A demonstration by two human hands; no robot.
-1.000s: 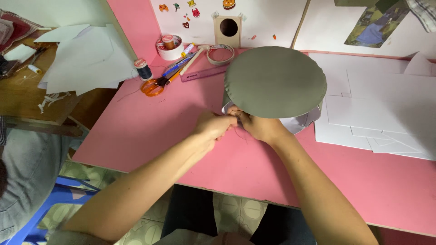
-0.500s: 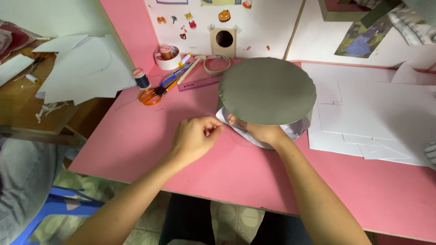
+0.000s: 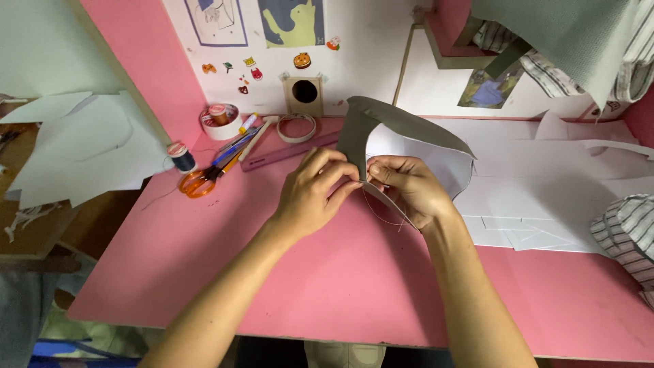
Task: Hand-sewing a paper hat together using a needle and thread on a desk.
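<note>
I am watching both hands working over the middle of the pink tabletop [image 3: 327, 286]. The left hand [image 3: 310, 197] is pinching the edge of the grey fabric disc [image 3: 402, 123] between thumb and fingertips, and the right hand [image 3: 405, 184] is gripping the same edge from the other side, fingers curled around the white underlayer [image 3: 429, 160]. The two hands are meeting at one spot on the rim, so the disc is standing tilted up off the tabletop, its far edge lifting toward the back wall; holding it raised is exposing the seam between grey face and white backing. A thin thread [image 3: 381, 215] is trailing below the right hand, though I cannot tell whether a needle is being held.

Toward the back left corner, the orange-handled scissors [image 3: 201, 180], a dark thread spool [image 3: 180, 157], a tape roll [image 3: 219, 121] and a purple ruler [image 3: 286, 150] are lying within the left hand's reach. White paper pieces [image 3: 545, 184] are covering the right side.
</note>
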